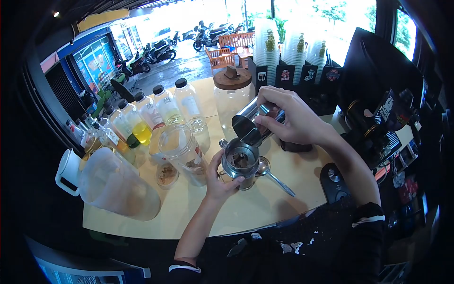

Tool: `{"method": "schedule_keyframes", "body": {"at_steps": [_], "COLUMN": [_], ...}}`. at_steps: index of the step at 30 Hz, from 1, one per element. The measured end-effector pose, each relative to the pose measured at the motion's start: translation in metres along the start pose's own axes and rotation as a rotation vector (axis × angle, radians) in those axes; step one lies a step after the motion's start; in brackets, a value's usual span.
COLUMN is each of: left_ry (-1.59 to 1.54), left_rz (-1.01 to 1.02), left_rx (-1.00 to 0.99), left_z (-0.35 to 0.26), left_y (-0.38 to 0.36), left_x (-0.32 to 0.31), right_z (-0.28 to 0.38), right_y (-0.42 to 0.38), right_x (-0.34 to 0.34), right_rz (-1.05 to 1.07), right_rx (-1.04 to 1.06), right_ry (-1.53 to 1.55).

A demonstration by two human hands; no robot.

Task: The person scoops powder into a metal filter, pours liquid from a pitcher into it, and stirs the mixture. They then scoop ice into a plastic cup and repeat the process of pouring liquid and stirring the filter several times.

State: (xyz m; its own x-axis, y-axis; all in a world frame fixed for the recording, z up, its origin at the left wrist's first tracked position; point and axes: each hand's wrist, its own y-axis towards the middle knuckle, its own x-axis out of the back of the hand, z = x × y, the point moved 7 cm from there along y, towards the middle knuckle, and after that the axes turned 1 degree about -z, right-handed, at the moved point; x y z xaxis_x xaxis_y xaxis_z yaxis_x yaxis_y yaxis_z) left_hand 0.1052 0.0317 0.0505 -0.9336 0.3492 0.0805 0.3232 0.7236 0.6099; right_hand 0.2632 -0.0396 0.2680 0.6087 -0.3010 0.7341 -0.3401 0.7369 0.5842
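Observation:
My left hand is wrapped round a small metal cup with brown powder or liquid showing inside. Above it, my right hand grips a shiny steel pitcher by its handle side. The pitcher is tilted, its spout right over the cup's mouth. A metal spoon lies on the table just right of the cup. Left of the cup stands a tall clear jar with something brown low inside. Beside that jar sits a small round dish or lid with brown powder.
A large frosted jug and a white handled lid stand at the left. Several capped bottles line the back. A glass jar with a wooden lid and stacked plastic cups stand behind. A round black device is at right.

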Motion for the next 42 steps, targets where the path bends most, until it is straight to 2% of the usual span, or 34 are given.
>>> {"method": "schedule_keyframes", "body": {"at_steps": [14, 19, 25, 32, 34, 42], "left_ry": [-0.005, -0.031, -0.024, -0.034, -0.016, -0.038], "left_rz": [0.007, -0.004, -0.002, -0.009, -0.009, -0.008], "left_rx": [0.007, 0.007, -0.012, -0.008, -0.008, 0.008], "left_z": [0.000, -0.002, -0.004, -0.006, -0.006, -0.004], "left_y": [0.000, 0.000, 0.002, 0.001, 0.001, 0.000], "left_x": [-0.001, -0.002, -0.002, -0.002, -0.001, -0.002], "right_z": [0.004, 0.004, 0.002, -0.003, -0.005, 0.002], "right_y": [0.000, 0.004, 0.009, 0.005, 0.004, -0.003], "right_x": [0.004, -0.001, -0.003, 0.003, 0.006, 0.010], "right_rz": [0.000, -0.079, -0.072, -0.083, -0.030, -0.046], "right_rx": [-0.008, 0.115, 0.131, 0.095, -0.026, 0.005], "right_ry": [0.004, 0.023, -0.017, -0.008, 0.028, 0.019]}}
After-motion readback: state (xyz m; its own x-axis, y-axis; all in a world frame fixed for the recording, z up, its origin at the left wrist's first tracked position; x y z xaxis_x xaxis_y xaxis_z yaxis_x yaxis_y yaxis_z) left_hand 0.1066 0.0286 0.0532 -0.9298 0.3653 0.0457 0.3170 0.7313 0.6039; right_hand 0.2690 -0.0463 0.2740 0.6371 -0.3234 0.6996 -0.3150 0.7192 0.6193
